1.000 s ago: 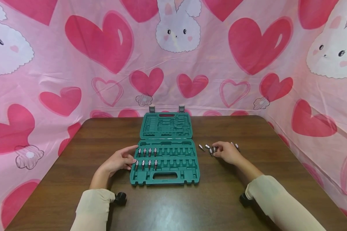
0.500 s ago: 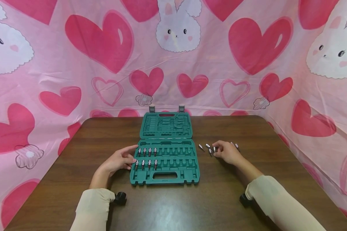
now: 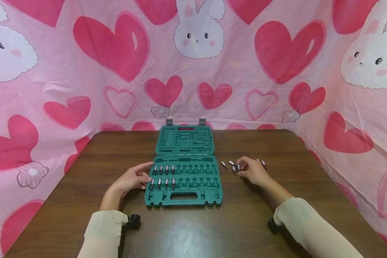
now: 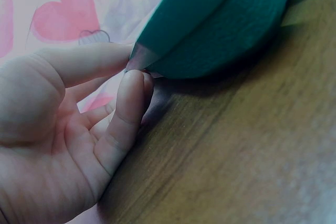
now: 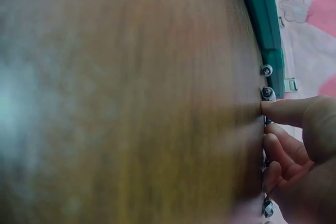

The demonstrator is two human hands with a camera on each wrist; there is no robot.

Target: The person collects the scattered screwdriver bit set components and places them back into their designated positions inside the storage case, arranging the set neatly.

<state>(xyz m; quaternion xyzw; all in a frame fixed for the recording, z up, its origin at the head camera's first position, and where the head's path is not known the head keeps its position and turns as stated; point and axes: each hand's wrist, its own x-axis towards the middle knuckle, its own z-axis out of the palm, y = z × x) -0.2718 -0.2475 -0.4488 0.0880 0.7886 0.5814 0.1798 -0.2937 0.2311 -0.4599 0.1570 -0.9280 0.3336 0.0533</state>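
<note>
An open green tool case (image 3: pixel 184 199) lies on the table, its lid (image 3: pixel 185 152) folded back. Two short rows of silver bit sockets (image 3: pixel 166 183) with dark tips fill the left slots of its tray. My left hand (image 3: pixel 133 179) holds the case's left edge, thumb on the rim and forefinger stretched towards the back corner. In the left wrist view, the fingertips meet at the case's edge (image 4: pixel 210 35). To the right of the case, my right hand (image 3: pixel 253 171) pinches a bit socket (image 3: pixel 239 167) between thumb and forefinger, close over the table.
Left of my right fingers lie three loose bit sockets (image 3: pixel 233 170) in a loose group. A few more (image 3: pixel 263 164) lie beyond that hand, partly hidden by it. The wooden table (image 3: pixel 184 233) backs onto a pink cloth (image 3: pixel 193 71) with hearts and rabbits.
My right fingertips have shifted very slightly, and the bit socket between them shows a little more fully. The left hand stays in place on the case.
</note>
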